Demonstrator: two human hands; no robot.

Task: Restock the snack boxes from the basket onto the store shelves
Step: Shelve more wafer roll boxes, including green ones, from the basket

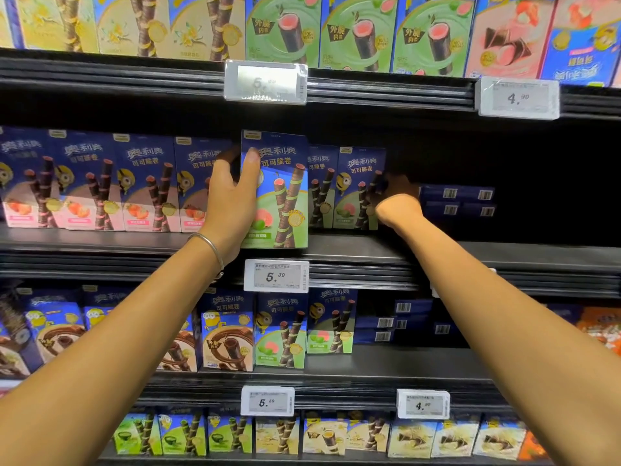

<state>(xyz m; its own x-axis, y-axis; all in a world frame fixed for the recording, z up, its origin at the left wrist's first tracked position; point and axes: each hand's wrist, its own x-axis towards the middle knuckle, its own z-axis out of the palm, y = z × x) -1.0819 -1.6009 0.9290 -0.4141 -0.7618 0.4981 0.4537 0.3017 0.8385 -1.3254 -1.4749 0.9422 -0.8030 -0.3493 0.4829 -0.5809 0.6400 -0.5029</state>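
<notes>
The left hand gripped an upright green box at the middle shelf's front edge, fingers wrapped round its side. The right hand was deeper in, beside the shelved boxes (its fingers lost in shadow, grip unclear).

Both bare arms stretched up and forward. The left hand gripped the green box at its left edge, thumb laid across the front, fingers curled behind. The right hand was held well to the right of that box, at about its mid-height, wrist bent, its fingertips lost in shadow.
</notes>
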